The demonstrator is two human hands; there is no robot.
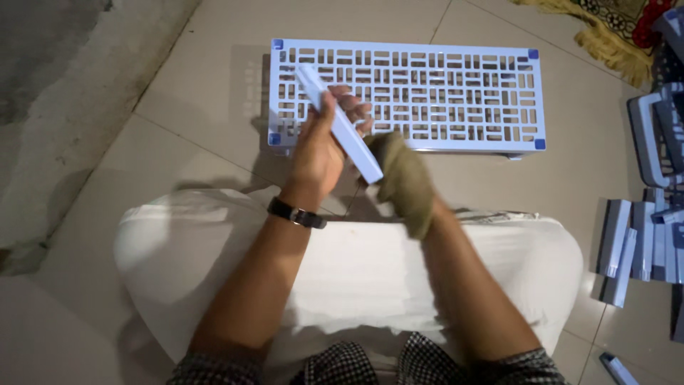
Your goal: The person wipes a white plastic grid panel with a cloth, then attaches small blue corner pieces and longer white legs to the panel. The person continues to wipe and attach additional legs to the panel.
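Our left hand (319, 146) grips a pale blue plastic bar (340, 122), fingers clenched around its middle so it slants above the knuckles, while our right hand (405, 184) bunches an olive cloth (407, 182) tight against the bar's lower end. We judge that a hard rub there could lever the bar out of the fingers and drop it onto the lattice panel (456, 96) lying just beyond the fingertips.
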